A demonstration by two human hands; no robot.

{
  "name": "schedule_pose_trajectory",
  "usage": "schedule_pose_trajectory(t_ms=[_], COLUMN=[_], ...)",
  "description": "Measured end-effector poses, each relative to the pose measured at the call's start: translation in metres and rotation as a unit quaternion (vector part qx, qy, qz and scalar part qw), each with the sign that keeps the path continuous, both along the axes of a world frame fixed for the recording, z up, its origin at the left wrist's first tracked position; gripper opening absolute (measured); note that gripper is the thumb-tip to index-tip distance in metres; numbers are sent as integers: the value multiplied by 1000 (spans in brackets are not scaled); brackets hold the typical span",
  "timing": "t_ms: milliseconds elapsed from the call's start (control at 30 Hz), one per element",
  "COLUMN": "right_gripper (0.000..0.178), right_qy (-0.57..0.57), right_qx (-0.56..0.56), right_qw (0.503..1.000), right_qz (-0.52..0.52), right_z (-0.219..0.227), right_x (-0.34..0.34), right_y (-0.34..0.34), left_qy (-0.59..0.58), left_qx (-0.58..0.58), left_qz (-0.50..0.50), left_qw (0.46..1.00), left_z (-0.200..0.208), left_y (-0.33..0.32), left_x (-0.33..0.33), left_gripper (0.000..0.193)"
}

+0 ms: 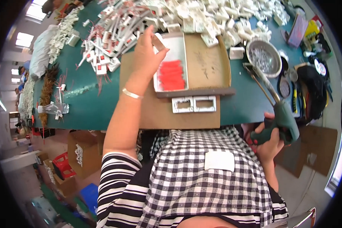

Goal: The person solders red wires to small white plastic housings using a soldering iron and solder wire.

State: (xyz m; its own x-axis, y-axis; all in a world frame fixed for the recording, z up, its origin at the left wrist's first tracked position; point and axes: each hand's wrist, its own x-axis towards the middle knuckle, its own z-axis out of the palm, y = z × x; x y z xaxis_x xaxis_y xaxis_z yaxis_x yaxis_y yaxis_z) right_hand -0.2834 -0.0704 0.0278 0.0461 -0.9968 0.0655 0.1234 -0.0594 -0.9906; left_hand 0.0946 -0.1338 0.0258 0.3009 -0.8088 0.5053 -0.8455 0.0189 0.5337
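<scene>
My left hand (148,55) is raised over the white-lined tray (174,45), its fingers closed on a small white plastic housing (158,42). In the tray below it lies a block of red strips (171,75). My right hand (269,141) grips a green pistol-grip power tool (285,117) at the table's front edge. The tool's long metal shaft points up and left, its tip beside a metal bowl of screws (260,57). Two white rectangular frames (193,104) lie side by side on the cardboard (159,117) in front of me, touched by neither hand.
Heaps of white plastic parts (201,15) cover the table's far side. White parts with red pieces and wires (114,41) are piled at left. A dark bar (201,92) runs along the tray's near edge. A clear bottle (54,109) lies left; pliers (303,102) lie right.
</scene>
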Motion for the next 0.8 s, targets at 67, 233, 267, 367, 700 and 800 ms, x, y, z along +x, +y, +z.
schedule_pose_trajectory(t_ms=[67, 233, 267, 367, 700, 800], right_gripper=[40, 35, 35, 34, 37, 36], right_qy=[-1, -17, -28, -34, 5, -37], right_qx=[-30, 23, 4, -17, 40, 49], right_qw=[997, 999, 1000, 999, 999, 998], right_qz=[-75, 22, 12, 13, 10, 9], right_z=[0, -11, -11, -8, -15, -2], right_x=[14, 1, 6, 11, -1, 16], right_y=[0, 3, 5, 9, 12, 11], left_qy=[89, 85, 137, 133, -168, -171], left_qx=[84, 182, 208, 209, 228, 170], left_qz=[-69, -260, -252, -239, -264, -246], left_qw=[990, 944, 935, 939, 922, 939], left_z=[27, 25, 18, 10, 31, 17], left_y=[37, 107, 113, 114, 98, 104], left_x=[-27, -78, -85, -98, -123, -123], left_gripper=[61, 66, 68, 67, 34, 34])
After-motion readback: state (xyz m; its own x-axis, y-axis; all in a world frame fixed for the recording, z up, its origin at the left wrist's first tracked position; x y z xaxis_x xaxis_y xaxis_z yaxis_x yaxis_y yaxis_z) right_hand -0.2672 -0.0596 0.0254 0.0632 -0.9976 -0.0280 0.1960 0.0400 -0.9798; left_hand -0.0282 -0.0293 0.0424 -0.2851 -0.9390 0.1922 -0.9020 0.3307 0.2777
